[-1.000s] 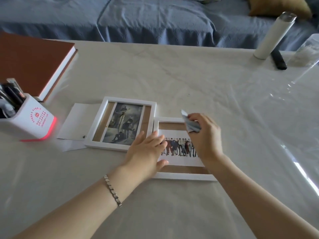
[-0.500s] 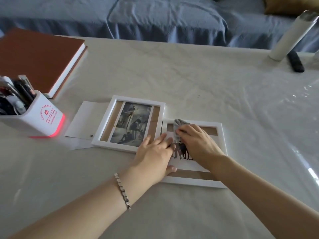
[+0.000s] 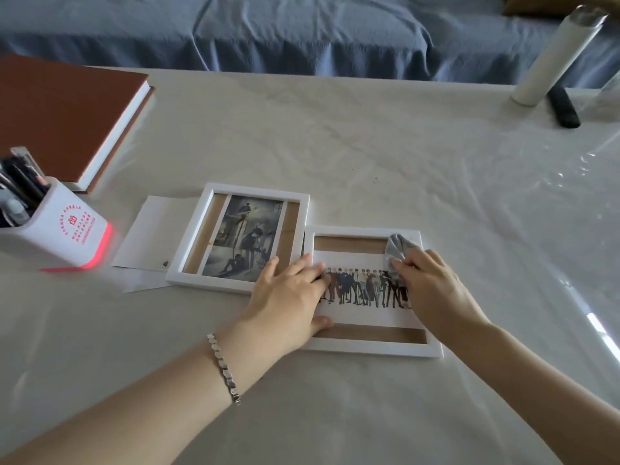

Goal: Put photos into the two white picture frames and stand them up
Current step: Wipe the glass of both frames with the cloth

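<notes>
Grey cloth (image 3: pixel 399 250) is sitting bunched under the right hand (image 3: pixel 432 290), whose fingers are curling over it and pressing it down at the upper right corner of the near frame (image 3: pixel 369 349). The left hand (image 3: pixel 288 297) is lying flat with fingers straight and together, pressing on that frame's left edge, thumb against its lower left corner. A bracelet (image 3: pixel 223 367) is sitting on the left wrist.

The near frame is lying flat on the table (image 3: pixel 369 146), holding a group photo (image 3: pixel 362 290) with brown backing showing as strips above and below it. The far frame (image 3: pixel 255 189) is lying flat just left of it, their edges touching or nearly so, with a dark photo (image 3: pixel 245 239) inside and backing showing at both sides. A paper sheet (image 3: pixel 157 229) is sticking out from under the far frame's left edge.

A pen holder (image 3: pixel 63 236) is standing near the left edge of view, with a book (image 3: pixel 57 112) beyond it. Wide table surface is stretching from the frames to the far right corner, where a white cylinder (image 3: pixel 553 58) is standing with a black bar (image 3: pixel 563 107) lying beside it. A blue cover (image 3: pixel 302 28) is running along past the table's far edge.
</notes>
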The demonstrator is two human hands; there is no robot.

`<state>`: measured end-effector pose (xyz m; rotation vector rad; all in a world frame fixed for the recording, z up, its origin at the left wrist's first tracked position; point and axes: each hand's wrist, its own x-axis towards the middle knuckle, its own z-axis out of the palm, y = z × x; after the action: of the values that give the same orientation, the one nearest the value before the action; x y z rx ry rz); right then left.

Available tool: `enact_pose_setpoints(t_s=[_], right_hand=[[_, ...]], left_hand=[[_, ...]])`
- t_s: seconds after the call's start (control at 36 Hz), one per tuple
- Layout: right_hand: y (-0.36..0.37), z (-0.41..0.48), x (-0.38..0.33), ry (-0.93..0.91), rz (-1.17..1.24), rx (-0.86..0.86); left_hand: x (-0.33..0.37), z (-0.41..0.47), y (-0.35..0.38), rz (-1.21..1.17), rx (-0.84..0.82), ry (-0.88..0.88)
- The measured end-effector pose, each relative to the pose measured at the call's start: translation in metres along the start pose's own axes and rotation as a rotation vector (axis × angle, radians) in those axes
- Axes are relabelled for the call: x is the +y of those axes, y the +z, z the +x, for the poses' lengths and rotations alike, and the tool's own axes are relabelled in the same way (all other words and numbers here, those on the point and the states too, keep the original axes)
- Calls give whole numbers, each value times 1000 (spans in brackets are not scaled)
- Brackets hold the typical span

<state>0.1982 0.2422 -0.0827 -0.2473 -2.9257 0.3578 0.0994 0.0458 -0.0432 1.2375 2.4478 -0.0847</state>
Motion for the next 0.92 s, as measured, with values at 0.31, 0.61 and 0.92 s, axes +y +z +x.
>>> enact_pose_setpoints(t_s=[0.31,0.61,0.92], right_hand=[[-14,-51,-18,-105,188,-109],[15,39,-37,96,195,-78],[11,-5,-64,-17,334,-94]], left_hand=[[-3,2,0,-49,-6,4],[-7,4,1,-25,-6,5],[-11,11,-2,-86,46,38]])
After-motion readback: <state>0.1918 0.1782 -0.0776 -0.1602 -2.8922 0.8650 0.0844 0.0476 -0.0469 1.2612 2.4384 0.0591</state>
